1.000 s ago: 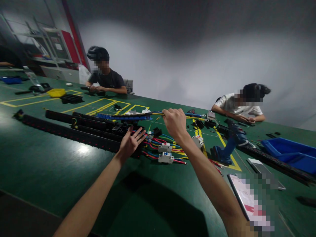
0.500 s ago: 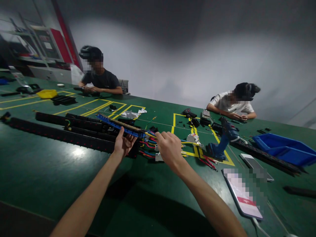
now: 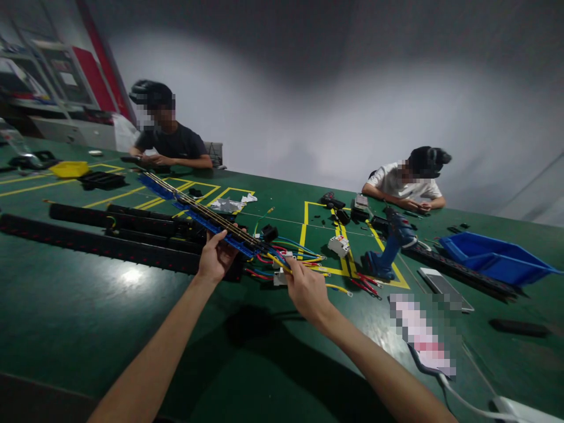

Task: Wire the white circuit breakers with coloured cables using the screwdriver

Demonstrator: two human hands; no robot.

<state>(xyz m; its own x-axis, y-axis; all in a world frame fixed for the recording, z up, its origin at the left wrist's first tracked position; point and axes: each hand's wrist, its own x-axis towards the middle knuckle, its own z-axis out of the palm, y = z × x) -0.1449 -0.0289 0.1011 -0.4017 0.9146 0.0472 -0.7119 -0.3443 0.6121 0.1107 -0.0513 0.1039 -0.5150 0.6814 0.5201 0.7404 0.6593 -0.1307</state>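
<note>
The green table (image 3: 66, 317) spreads beneath everything, and two people (image 3: 171, 144) (image 3: 403, 181) sit along its far edge. Long black bars (image 3: 101, 248) lie on it at left, running nearly across the view. Over their right-hand part, held above the table, is the blue strip (image 3: 198, 213) with brass rods along it; its long axis slants, one end pointing far and left, the other near and right. A blue bin (image 3: 497, 258) sits at right, and a drill (image 3: 390, 247) stands left of it. The left hand (image 3: 215, 258) grips the strip by its near end, thumb on top, fingers partly hidden underneath. The right hand (image 3: 307, 288) is closed narrowly around wires (image 3: 277, 257) leaving that same end, its fingertips just beside the strip. A white breaker (image 3: 338, 246) lies between the right hand and the drill.
</note>
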